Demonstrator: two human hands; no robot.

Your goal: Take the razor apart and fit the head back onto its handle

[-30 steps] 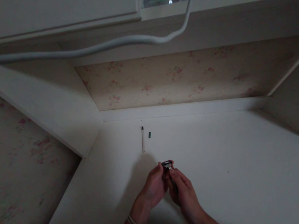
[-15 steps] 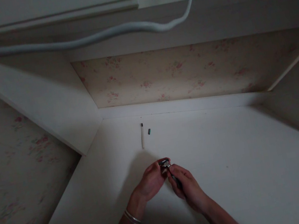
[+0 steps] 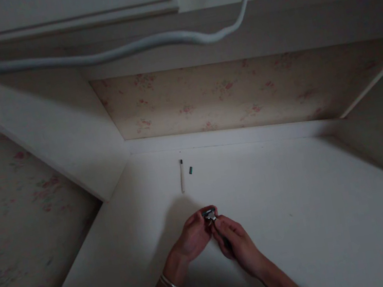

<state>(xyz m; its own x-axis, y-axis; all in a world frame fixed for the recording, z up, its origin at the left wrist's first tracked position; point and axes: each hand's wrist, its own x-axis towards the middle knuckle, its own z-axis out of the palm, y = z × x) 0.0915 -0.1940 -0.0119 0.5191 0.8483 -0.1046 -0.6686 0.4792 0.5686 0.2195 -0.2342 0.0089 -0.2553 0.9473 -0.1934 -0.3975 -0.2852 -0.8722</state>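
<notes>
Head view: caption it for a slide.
Left hand and right hand pinch a small metal object above a white desk.

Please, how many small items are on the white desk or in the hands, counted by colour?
White: 1, the thin white stick with a dark tip on the white desk.
Dark green: 1, the small dark green piece beside it.
Dark, shiny: 1, the small dark shiny object held by left hand and right hand.
Total: 3.

White desk (image 3: 302,223); cream wallpaper (image 3: 242,95) with pink flowers; silver bracelet (image 3: 171,284); grey cable (image 3: 105,55).
</notes>
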